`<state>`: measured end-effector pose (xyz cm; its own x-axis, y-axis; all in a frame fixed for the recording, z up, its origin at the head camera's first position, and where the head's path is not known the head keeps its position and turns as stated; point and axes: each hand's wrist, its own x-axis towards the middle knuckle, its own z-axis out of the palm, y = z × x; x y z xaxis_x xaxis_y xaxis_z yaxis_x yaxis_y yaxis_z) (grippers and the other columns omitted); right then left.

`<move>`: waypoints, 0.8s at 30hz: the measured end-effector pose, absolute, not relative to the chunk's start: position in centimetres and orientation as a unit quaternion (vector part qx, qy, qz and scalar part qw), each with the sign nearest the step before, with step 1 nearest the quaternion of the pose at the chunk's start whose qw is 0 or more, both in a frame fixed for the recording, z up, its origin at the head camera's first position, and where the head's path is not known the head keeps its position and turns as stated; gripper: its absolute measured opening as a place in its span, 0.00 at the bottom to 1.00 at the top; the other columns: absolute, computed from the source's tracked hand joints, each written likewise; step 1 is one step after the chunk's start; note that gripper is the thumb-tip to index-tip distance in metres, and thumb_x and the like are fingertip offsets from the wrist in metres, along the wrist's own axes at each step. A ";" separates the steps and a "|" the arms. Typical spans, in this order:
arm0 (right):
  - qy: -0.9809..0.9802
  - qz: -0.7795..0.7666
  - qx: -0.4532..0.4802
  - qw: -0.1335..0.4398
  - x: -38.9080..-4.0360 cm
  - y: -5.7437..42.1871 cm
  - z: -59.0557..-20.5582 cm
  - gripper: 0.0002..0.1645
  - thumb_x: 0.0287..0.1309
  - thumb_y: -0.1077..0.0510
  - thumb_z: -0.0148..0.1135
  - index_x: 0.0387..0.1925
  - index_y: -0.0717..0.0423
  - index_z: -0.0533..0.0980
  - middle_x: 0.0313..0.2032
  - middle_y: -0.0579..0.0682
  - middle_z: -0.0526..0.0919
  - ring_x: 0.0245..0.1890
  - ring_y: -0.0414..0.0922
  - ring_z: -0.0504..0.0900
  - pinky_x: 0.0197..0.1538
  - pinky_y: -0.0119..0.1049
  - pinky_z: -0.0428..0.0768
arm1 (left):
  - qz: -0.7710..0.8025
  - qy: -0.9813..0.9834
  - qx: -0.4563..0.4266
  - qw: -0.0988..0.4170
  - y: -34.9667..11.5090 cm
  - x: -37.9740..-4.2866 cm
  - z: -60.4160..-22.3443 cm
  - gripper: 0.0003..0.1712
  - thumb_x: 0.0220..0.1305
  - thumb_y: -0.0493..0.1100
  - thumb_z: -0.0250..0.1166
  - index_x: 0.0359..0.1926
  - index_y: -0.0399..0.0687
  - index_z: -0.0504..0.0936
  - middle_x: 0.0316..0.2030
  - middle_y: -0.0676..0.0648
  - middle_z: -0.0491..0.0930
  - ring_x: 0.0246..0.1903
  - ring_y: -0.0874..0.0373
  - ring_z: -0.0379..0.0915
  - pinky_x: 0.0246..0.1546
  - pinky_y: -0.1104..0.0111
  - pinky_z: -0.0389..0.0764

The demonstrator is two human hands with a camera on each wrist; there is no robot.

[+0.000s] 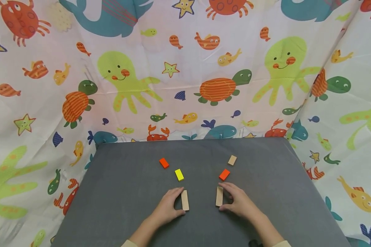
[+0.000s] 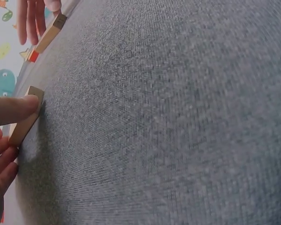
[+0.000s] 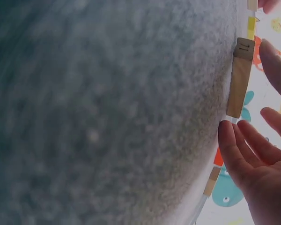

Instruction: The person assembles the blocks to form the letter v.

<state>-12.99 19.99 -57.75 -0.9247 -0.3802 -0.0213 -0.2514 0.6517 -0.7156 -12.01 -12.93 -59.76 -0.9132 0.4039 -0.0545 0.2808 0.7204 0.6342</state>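
My left hand (image 1: 167, 207) pinches a plain wooden block (image 1: 185, 200) by its two ends, thumb at the near end and fingertips at the far end. In the left wrist view, the thumb presses the end of this wooden block (image 2: 26, 119). My right hand (image 1: 241, 203) is spread around a second plain wooden block (image 1: 219, 196). The right wrist view shows a gap between the thumb (image 3: 274, 65) and this block (image 3: 240, 84), which has a dark mark on its end. The other right fingers are straight, close to its far end.
Beyond the left hand lie a yellow block (image 1: 179, 175) and an orange-red block (image 1: 164, 163). Beyond the right are another orange-red block (image 1: 224, 174) and a short wooden block (image 1: 232, 160). The grey table (image 1: 130, 178) ends at a sea-animal curtain (image 1: 179, 116). A dark object (image 1: 254, 243) shows near the right forearm.
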 end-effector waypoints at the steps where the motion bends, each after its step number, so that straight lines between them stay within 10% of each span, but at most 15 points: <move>1: 0.904 -0.380 -0.171 0.091 -13.0 19.9 -57.7 0.55 0.39 0.53 0.85 0.70 0.55 0.69 0.67 0.57 0.72 0.56 0.56 0.80 0.49 0.45 0.85 | 0.325 0.923 0.183 0.092 -12.8 -12.1 -59.8 0.51 0.48 0.47 0.82 0.72 0.44 0.69 0.66 0.45 0.73 0.65 0.46 0.68 0.65 0.47 0.71; 24: 0.931 -0.338 -0.097 0.094 -13.3 17.6 -57.6 0.51 0.34 0.56 0.87 0.64 0.62 0.75 0.55 0.50 0.76 0.40 0.40 0.77 0.42 0.37 0.79 | 0.347 0.926 0.134 0.071 -8.9 -12.2 -59.9 0.49 0.46 0.50 0.83 0.68 0.41 0.72 0.60 0.47 0.71 0.60 0.50 0.67 0.59 0.52 0.76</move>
